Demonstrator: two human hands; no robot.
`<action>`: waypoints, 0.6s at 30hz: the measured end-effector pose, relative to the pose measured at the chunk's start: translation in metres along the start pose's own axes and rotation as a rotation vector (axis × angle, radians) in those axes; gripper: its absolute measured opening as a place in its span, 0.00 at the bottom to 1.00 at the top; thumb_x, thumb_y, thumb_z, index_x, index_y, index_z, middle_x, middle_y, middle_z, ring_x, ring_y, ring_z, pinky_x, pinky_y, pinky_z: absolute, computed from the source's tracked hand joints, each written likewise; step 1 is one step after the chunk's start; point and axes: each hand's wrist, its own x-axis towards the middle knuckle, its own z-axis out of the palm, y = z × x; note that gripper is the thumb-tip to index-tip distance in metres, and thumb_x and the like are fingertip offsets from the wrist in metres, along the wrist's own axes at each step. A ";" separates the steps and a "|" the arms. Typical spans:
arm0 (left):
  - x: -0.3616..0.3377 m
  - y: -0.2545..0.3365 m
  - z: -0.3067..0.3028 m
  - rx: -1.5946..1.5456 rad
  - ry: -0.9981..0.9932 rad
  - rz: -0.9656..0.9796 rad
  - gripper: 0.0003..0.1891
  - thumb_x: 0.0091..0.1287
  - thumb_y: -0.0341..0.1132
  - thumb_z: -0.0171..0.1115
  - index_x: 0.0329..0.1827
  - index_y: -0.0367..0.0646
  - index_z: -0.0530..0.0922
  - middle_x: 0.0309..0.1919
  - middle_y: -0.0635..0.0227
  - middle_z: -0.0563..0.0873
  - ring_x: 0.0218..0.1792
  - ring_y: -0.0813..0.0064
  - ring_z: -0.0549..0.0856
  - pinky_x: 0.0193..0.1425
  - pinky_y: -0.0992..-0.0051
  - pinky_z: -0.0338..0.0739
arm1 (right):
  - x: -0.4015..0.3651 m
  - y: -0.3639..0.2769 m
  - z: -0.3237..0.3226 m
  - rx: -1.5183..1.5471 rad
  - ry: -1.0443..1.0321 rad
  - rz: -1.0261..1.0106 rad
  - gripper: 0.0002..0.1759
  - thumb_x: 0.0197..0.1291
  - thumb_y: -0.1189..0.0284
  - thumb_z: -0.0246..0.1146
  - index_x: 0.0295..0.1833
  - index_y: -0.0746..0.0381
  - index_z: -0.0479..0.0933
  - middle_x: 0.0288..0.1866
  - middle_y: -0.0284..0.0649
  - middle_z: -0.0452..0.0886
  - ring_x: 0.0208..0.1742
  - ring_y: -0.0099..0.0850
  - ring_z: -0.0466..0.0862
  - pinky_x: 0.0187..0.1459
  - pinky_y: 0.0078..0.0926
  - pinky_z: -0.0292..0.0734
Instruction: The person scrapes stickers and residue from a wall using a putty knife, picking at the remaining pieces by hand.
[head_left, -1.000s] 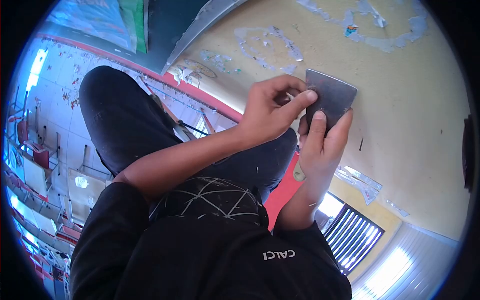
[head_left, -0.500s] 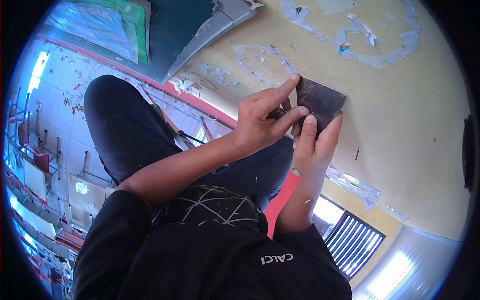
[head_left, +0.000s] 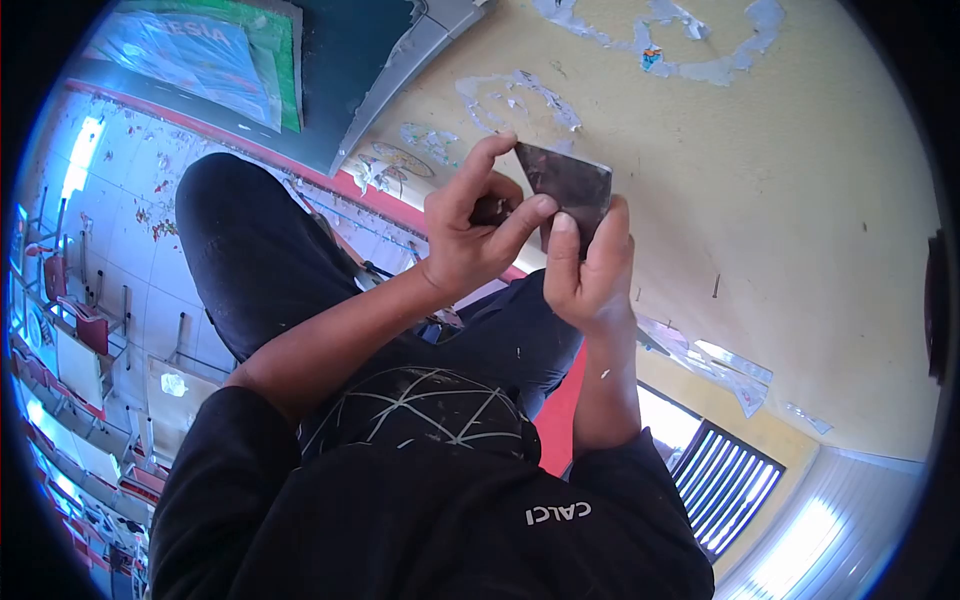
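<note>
Both my hands hold a scraper (head_left: pixel 572 182), a wide, dark, flat metal blade with worn smears and a pale straight edge, in front of the yellowish wall. My left hand (head_left: pixel 480 215) reaches its index finger to the blade's upper left corner, with the thumb near its lower left side and the other fingers curled. My right hand (head_left: pixel 592 265) grips the lower part of the blade, its thumb on the face and fingers along the right side. The scraper's lower end is hidden in my right hand. The blade is apart from the wall as far as I can tell.
The yellowish wall (head_left: pixel 780 210) carries peeled paper patches (head_left: pixel 520 100) and a protruding nail (head_left: pixel 716 285). A dark green board (head_left: pixel 345 60) with a torn grey frame is at upper left. Chairs (head_left: pixel 90 325) and debris stand on the tiled floor (head_left: pixel 100 215) below. A louvred window (head_left: pixel 725 485) is lower right.
Both hands have moved left with the scraper, which has turned slightly. My left index finger still touches the blade's corner. The view has shifted a little.
</note>
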 end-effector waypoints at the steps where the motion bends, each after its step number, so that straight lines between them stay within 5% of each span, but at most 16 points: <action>1: 0.000 -0.001 -0.003 0.016 0.002 0.034 0.34 0.59 0.28 0.76 0.69 0.40 0.71 0.20 0.75 0.80 0.20 0.93 0.71 0.23 0.87 0.64 | -0.003 -0.001 0.004 0.031 0.025 0.006 0.10 0.69 0.75 0.55 0.50 0.70 0.67 0.26 0.52 0.81 0.26 0.51 0.85 0.25 0.37 0.76; 5: 0.004 0.009 0.007 0.050 -0.134 -0.093 0.41 0.59 0.27 0.76 0.75 0.39 0.64 0.23 0.77 0.80 0.21 0.93 0.71 0.22 0.86 0.63 | -0.013 -0.001 0.011 0.025 0.277 0.141 0.09 0.70 0.76 0.53 0.49 0.71 0.63 0.26 0.50 0.81 0.26 0.46 0.86 0.25 0.33 0.77; 7: 0.003 0.002 0.008 0.089 -0.190 -0.064 0.42 0.58 0.28 0.76 0.76 0.40 0.64 0.23 0.76 0.80 0.20 0.93 0.71 0.22 0.86 0.64 | -0.015 0.005 0.010 0.035 0.248 0.164 0.12 0.73 0.76 0.50 0.55 0.71 0.60 0.31 0.39 0.77 0.27 0.21 0.78 0.28 0.20 0.73; 10: 0.007 -0.003 0.011 0.137 -0.235 -0.009 0.43 0.58 0.29 0.77 0.76 0.42 0.64 0.22 0.75 0.80 0.19 0.92 0.71 0.22 0.85 0.66 | -0.012 0.013 0.012 -0.008 0.279 0.128 0.12 0.73 0.75 0.50 0.55 0.71 0.60 0.31 0.39 0.77 0.27 0.20 0.77 0.28 0.20 0.72; 13: 0.011 -0.005 0.012 0.160 -0.250 0.043 0.42 0.58 0.30 0.77 0.76 0.42 0.65 0.20 0.74 0.79 0.19 0.91 0.71 0.23 0.85 0.67 | -0.007 0.014 0.013 0.019 0.327 0.088 0.08 0.71 0.77 0.52 0.48 0.70 0.63 0.25 0.48 0.80 0.23 0.39 0.85 0.23 0.34 0.74; 18: 0.013 -0.004 0.012 0.172 -0.258 0.044 0.42 0.58 0.30 0.77 0.76 0.42 0.65 0.19 0.74 0.79 0.18 0.90 0.72 0.23 0.84 0.68 | -0.006 0.013 0.009 0.038 0.284 0.113 0.07 0.71 0.76 0.52 0.48 0.69 0.63 0.25 0.48 0.80 0.24 0.43 0.84 0.24 0.34 0.74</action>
